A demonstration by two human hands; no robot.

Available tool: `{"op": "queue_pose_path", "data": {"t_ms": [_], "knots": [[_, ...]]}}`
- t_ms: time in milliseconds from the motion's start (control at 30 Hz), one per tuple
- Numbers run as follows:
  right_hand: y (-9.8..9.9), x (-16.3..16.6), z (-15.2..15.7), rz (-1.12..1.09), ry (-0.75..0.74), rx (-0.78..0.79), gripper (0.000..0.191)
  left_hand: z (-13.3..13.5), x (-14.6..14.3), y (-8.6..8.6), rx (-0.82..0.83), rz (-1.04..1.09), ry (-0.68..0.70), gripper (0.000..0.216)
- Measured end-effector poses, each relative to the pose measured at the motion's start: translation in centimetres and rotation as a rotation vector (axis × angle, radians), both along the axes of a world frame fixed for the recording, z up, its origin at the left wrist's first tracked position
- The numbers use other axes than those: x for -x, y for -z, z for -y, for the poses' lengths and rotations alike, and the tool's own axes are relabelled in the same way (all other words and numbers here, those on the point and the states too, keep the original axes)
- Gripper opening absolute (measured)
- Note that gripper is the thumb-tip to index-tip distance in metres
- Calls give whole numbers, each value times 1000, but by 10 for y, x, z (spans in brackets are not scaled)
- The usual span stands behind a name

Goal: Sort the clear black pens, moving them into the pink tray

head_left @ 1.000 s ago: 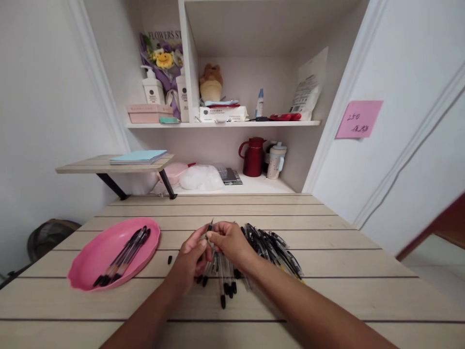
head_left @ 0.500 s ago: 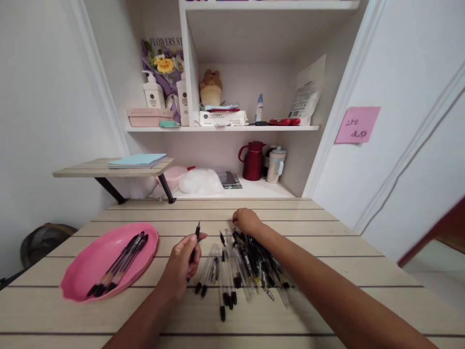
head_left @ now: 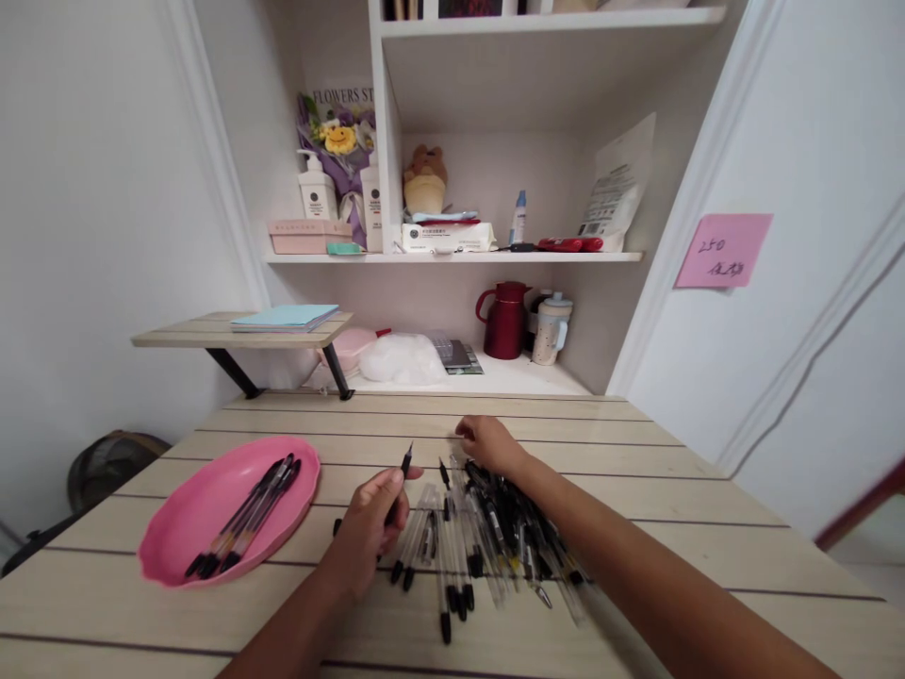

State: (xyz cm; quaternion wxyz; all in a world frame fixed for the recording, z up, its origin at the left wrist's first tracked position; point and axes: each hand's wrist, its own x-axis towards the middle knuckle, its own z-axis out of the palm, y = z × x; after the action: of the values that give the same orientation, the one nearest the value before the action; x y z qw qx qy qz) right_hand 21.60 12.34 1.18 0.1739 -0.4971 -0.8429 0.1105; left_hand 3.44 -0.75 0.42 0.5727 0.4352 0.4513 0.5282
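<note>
My left hand (head_left: 378,519) is closed around a black pen part (head_left: 406,460), its pointed metal tip sticking up past the thumb. A small black end (head_left: 337,526) shows at the left side of this hand. At the far edge of a heap of black and clear pen parts (head_left: 501,514), my right hand (head_left: 491,445) has its fingers curled together; what they hold, if anything, is hidden. Clear barrels with black ends (head_left: 452,566) lie between the hands. To the left, a pink tray (head_left: 159,538) holds several pens (head_left: 247,519) with black caps.
A small raised shelf (head_left: 190,330) with blue-covered paper (head_left: 287,318) stands at the back left of the wooden table (head_left: 396,641). Behind the table, a cabinet holds a red jug (head_left: 504,321), a pale cup (head_left: 551,330) and a white plastic bag (head_left: 403,360).
The whole view has shifted slightly, so everything sits a little further right and lower. My left hand still grips the pen part; the right hand's fingers have loosened a little by the heap.
</note>
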Motion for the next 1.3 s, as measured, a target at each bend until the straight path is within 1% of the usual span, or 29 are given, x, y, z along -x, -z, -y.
{"op": "queue_pose_path", "data": {"t_ms": [67,167,233,300,367,467,600,767,867,967,1033,1133,1200,1300], "knots": [[-5,2,9,-208,-19,81,24,0,0,0,8,6,7,39],[-12,11,28,-750,-52,361,17,1,-1,1,20,5,21,40],[-16,18,42,-1029,-84,493,18,1,-1,2,20,-2,32,39],[-20,26,53,-1191,-108,549,19,1,-2,3,18,-12,39,39],[-23,32,60,-1279,-103,567,21,1,-2,3,18,-25,43,39],[-28,39,66,-1302,-88,559,21,1,-2,5,9,-27,53,38],[-34,45,73,-1240,-90,536,17,1,-2,5,10,-26,76,36],[-33,48,79,-1164,-79,508,15,2,-2,3,13,-37,73,31],[-31,48,81,-1200,-67,586,20,3,-3,3,9,-49,79,31],[-28,49,84,-1215,-95,661,24,4,-4,3,-7,-63,80,35],[-25,49,85,-1213,-95,622,23,5,-5,3,-29,-82,71,35],[-22,48,86,-1164,-61,507,27,6,-6,2,-45,-111,51,34],[-22,44,85,-1126,-98,514,25,6,-7,2,-37,-115,47,34],[-23,38,84,-1131,-208,634,30,5,-7,3,-26,-115,55,36]]}}
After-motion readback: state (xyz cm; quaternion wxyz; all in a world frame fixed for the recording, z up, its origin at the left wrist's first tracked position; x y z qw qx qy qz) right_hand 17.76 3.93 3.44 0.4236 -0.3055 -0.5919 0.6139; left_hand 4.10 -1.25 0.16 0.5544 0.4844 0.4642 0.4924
